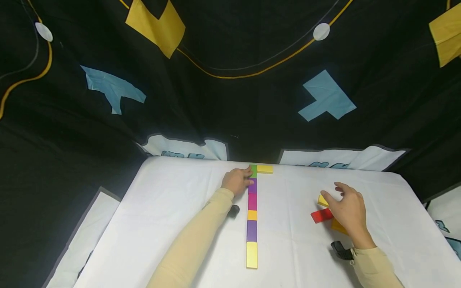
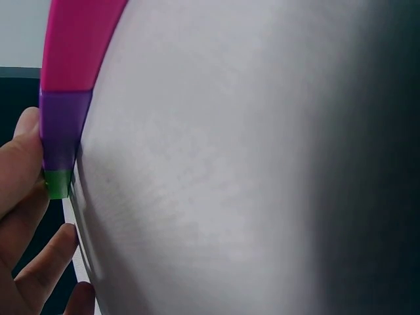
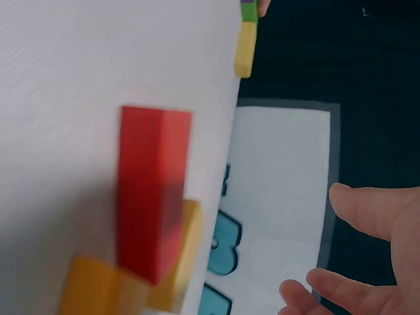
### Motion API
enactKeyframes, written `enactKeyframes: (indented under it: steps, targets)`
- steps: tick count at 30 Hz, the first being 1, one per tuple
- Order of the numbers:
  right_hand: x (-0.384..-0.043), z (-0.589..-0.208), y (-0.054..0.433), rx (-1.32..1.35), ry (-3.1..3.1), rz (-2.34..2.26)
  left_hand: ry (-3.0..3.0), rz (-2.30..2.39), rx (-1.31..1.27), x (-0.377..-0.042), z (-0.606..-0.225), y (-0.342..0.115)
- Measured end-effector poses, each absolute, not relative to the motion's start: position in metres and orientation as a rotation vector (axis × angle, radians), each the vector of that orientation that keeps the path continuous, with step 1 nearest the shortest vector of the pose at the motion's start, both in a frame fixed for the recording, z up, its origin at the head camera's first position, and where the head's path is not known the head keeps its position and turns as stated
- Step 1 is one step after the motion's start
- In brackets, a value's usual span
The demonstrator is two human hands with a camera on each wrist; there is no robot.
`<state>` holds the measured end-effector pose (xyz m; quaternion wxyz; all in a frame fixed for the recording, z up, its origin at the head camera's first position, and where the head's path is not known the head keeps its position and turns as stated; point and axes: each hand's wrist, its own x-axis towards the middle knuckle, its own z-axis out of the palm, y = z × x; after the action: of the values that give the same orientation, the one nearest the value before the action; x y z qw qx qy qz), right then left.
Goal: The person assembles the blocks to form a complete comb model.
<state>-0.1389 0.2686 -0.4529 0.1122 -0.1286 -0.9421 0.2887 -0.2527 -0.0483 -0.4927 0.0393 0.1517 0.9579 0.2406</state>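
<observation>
A straight row of coloured blocks runs away from the person. It has a pale yellow block (image 1: 251, 255) at the near end, then a purple block (image 1: 251, 231), a small orange block (image 1: 252, 215), a magenta block (image 1: 253, 201), another purple block (image 1: 253, 185) and a green block (image 1: 253, 171). A yellow block (image 1: 265, 169) extends rightward from the green one. My left hand (image 1: 236, 181) touches the row's left side, beside the green and far purple blocks. Above a loose red block (image 1: 321, 216), my right hand (image 1: 349, 210) hovers with fingers spread, holding nothing.
Beside the red block lie a yellow block (image 1: 323, 201) and an orange block (image 1: 338, 226), both partly hidden by the right hand in the head view. A white cloth covers the table (image 1: 284, 256). Behind its far edge hangs a black curtain (image 1: 252, 112).
</observation>
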Motion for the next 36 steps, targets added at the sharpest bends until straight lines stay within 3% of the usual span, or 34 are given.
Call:
enactKeyframes:
  steps: [11, 36]
  targets:
    - [-0.132, -0.464, 0.287, -0.470, -2.878, 0.705, 2.935, 0.732, 0.482, -0.254, -0.493, -0.049]
    - [-0.150, -0.476, 0.304, -0.245, -3.112, 0.598, 2.938, 0.758, 0.484, -0.254, -0.494, -0.049]
